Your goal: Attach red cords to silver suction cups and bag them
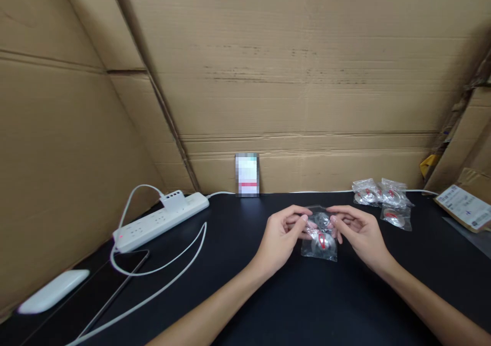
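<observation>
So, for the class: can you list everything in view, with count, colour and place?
held plastic bag: 1, clear, silvery disc with red inside, between the hands
bagged discs: 3, silvery with red, back right
power strip: 1, white, left
USB charger: 1, white, on the strip
cables: count unclear, white, left and back
flat slab: 1, black, front left
rounded object: 1, white, far left
phone: 1, pixelated screen, upright, back
labelled parcel: 1, brown, right
yellow object: 1, back right
cardboard walls: brown, around
tabletop: 1, black, below
left hand, right hand: bare, on the bag
</observation>
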Demonstrator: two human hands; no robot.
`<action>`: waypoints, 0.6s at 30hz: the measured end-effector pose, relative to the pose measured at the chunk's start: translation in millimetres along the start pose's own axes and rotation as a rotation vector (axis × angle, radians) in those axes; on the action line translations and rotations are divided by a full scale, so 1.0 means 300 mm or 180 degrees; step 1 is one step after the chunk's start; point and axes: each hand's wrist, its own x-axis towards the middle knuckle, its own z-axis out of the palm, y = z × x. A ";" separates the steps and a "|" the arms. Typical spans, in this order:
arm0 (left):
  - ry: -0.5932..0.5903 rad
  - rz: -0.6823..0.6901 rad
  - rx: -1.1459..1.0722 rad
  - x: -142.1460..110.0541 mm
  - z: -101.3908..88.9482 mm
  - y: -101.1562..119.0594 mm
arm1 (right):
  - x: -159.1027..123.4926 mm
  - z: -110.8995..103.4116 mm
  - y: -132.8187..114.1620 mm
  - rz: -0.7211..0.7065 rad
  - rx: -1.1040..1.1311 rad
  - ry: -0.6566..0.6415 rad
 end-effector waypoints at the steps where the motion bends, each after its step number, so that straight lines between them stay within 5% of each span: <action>1: 0.0014 0.0046 -0.0008 0.000 0.001 0.006 | -0.001 0.000 -0.004 -0.0002 0.0022 0.0026; 18: -0.0105 0.0322 -0.0046 -0.008 0.002 0.055 | -0.015 -0.009 -0.021 -0.0172 0.0076 -0.0249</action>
